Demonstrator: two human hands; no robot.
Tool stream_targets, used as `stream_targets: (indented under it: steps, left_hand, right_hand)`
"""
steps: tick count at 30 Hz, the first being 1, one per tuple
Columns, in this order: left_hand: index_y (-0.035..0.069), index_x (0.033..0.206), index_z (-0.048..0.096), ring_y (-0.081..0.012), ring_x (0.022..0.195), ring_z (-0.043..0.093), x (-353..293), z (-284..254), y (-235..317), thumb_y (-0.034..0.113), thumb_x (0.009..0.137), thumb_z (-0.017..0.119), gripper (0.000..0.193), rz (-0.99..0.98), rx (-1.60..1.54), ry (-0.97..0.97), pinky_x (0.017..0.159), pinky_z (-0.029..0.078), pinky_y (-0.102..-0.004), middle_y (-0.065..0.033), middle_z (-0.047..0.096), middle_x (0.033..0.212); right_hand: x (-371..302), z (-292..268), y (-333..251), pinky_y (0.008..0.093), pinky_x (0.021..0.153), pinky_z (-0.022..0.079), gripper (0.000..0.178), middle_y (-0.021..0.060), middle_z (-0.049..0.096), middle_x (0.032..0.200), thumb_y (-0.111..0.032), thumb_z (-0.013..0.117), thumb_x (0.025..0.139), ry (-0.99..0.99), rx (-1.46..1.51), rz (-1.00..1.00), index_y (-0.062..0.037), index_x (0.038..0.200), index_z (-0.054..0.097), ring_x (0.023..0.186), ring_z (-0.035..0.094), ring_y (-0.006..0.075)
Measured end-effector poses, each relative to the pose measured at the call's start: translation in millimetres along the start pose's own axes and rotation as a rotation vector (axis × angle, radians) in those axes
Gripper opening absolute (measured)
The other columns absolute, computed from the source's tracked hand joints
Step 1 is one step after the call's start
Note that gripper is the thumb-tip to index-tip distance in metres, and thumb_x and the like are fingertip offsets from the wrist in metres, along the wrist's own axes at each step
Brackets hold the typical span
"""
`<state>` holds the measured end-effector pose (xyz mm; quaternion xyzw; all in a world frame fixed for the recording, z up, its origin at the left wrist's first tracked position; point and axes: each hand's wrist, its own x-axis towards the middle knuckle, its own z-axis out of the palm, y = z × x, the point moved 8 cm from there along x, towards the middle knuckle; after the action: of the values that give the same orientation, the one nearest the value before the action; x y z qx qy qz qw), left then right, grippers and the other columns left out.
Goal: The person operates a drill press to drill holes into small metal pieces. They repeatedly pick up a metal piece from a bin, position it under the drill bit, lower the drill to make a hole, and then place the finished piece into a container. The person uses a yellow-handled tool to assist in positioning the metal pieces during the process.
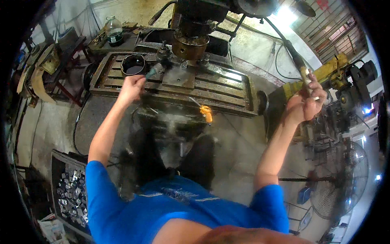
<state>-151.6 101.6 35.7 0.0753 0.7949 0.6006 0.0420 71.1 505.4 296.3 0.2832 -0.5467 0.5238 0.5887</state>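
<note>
My left hand [132,88] is closed just in front of a round can [133,66] of dark liquid on the machine's slotted table [221,91]. From its fingers a small brush [152,72] with a blurred greenish head points right, toward a metal fixture. Raised at the right, my right hand [306,101] is wrapped around the pale end of a long machine lever [300,63]. The spindle head [191,45] hangs over the table, above a flat metal block [178,79]. At the table's front edge hangs an orange air gun [206,114].
A bin [55,175] of small shiny metal pieces stands at lower left. A large floor fan [341,183] is at lower right, with another yellow machine [337,67] behind my right hand. A clear jug [114,31] sits at the back left.
</note>
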Motion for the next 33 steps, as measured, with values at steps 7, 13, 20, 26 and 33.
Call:
stream_targets:
  steps: [7,13,20,26,33]
  left_hand:
    - [-0.004,0.094,0.06,-0.008,0.037,0.037,59,62,13,0.017,0.088,0.05,0.024,0.153,0.145,-0.006,0.034,0.029,-0.0262,-0.0006,0.047,0.051]
    - [-0.005,0.103,0.059,-0.0057,0.04,0.038,78,73,10,0.016,0.086,0.054,0.028,0.152,0.135,-0.053,0.036,0.031,-0.025,0.0007,0.049,0.054]
    - [-0.004,0.109,0.056,-0.0063,0.036,0.036,66,57,16,0.016,0.087,0.053,0.03,-0.038,0.084,-0.269,0.033,0.028,-0.0241,-0.0008,0.049,0.053]
    - [-0.004,0.107,0.058,-0.0055,0.042,0.04,26,61,27,0.015,0.085,0.054,0.029,0.023,0.063,-0.356,0.035,0.031,-0.0221,0.0003,0.05,0.056]
    - [-0.004,0.103,0.059,-0.0044,0.045,0.038,22,68,23,0.016,0.087,0.052,0.026,0.153,0.172,-0.263,0.04,0.031,-0.0232,0.0022,0.047,0.056]
  right_hand:
    - [1,1,3,0.0558,0.097,0.029,0.011,0.0123,0.05,0.075,-0.005,0.041,0.056,-0.005,-0.022,0.016,-0.0045,0.067,0.039,0.094,0.051,0.0348]
    - [-3,3,-1,0.0551,0.097,0.028,0.01,0.0114,0.05,0.076,-0.008,0.045,0.062,0.004,-0.025,0.007,-0.0051,0.067,0.038,0.093,0.051,0.0338]
    - [-13,0,2,0.0545,0.099,0.026,0.017,0.0109,0.048,0.076,-0.014,0.052,0.066,-0.002,-0.036,0.035,-0.0055,0.066,0.037,0.094,0.05,0.0315]
    - [-22,-4,7,0.0545,0.101,0.022,0.008,0.0107,0.048,0.076,-0.008,0.043,0.061,-0.004,-0.025,0.041,-0.0053,0.065,0.037,0.094,0.049,0.0309]
    - [-33,-6,12,0.0549,0.102,0.02,0.01,0.0103,0.048,0.074,-0.01,0.046,0.062,-0.016,0.027,0.03,-0.0056,0.065,0.038,0.094,0.049,0.031]
